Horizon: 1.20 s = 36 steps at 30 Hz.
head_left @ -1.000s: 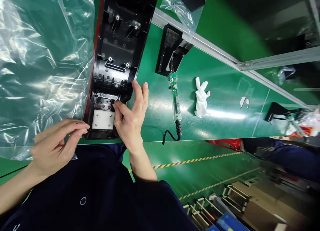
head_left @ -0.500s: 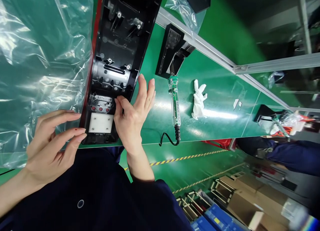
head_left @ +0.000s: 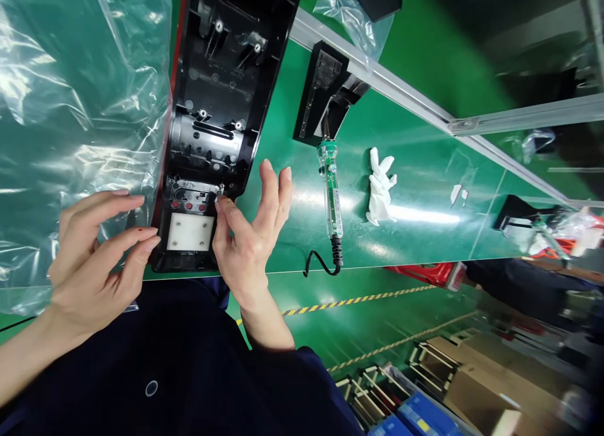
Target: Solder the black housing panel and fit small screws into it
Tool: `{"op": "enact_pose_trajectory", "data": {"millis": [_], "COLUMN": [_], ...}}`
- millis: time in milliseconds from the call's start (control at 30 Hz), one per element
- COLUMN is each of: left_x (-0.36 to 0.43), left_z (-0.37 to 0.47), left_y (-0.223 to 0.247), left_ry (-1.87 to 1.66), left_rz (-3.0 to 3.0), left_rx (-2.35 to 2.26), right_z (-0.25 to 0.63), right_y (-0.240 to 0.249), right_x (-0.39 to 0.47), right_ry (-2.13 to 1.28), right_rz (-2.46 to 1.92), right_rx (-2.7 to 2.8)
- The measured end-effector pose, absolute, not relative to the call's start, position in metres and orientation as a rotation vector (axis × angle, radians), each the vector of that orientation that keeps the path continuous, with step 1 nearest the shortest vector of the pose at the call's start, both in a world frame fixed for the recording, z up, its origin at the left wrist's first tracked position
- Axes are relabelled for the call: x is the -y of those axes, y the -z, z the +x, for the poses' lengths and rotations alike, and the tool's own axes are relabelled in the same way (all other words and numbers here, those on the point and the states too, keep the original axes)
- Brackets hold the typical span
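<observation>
A long black plastic housing [head_left: 226, 77] lies open side up on the green bench, its near end by my body. That end holds a white square pad [head_left: 189, 231] and a small metal bracket [head_left: 195, 187] above three red dots. My right hand [head_left: 250, 234] pinches something tiny at the bracket's right corner with thumb and forefinger, the other fingers spread upward. My left hand [head_left: 97, 260] hovers at the housing's left edge, fingers extended, holding nothing.
Clear plastic wrap [head_left: 70, 109] covers the bench to the left. To the right lie a screwdriver with a see-through handle and coiled cord [head_left: 330, 190], a black part [head_left: 323, 96], a white glove [head_left: 380, 184]. Cartons sit on the floor below right.
My right thumb and forefinger have closed at the bracket's corner and its other fingers lifted. My left hand drew back a little from the housing's near corner.
</observation>
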<state>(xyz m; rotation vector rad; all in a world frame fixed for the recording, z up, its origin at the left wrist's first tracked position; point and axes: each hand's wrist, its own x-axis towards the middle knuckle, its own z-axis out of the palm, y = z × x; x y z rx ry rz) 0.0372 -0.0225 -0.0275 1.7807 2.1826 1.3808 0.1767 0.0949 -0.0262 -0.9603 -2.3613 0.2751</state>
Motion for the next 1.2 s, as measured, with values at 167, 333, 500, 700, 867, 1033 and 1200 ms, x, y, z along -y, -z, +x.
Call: {"op": "enact_pose_trajectory", "data": {"millis": [167, 333, 500, 700, 867, 1033, 1200], "left_x": [-0.003, -0.027, -0.041, -0.04, -0.028, -0.018, -0.015], "left_z": [0.034, 0.038, 0.039, 0.037, 0.037, 0.039, 0.043], "left_y": [0.027, 0.029, 0.029, 0.025, 0.011, 0.007, 0.011], "left_ry": [-1.192, -0.939, -0.694, -0.614, -0.517, -0.694, -0.616], "left_rz": [2.073, 2.211, 2.254, 2.266, 2.217, 2.192, 2.085], "left_rx": [-2.291, -2.425, -2.496, -2.452, -2.412, -2.427, -2.429], "right_z": [0.187, 0.198, 0.204, 0.209, 0.21, 0.204, 0.191], "right_y": [0.03, 0.035, 0.033, 0.034, 0.039, 0.037, 0.03], "right_x": [-0.085, -0.085, -0.09, -0.09, -0.093, -0.097, -0.095], "right_ry": [-0.307, -0.34, -0.349, -0.409, -0.425, -0.445, -0.397], "right_rz": [-0.892, -0.907, -0.885, -0.93, -0.914, -0.884, -0.924], "right_rx": [2.187, 2.05, 1.991, 1.958, 1.967, 2.016, 2.207]}}
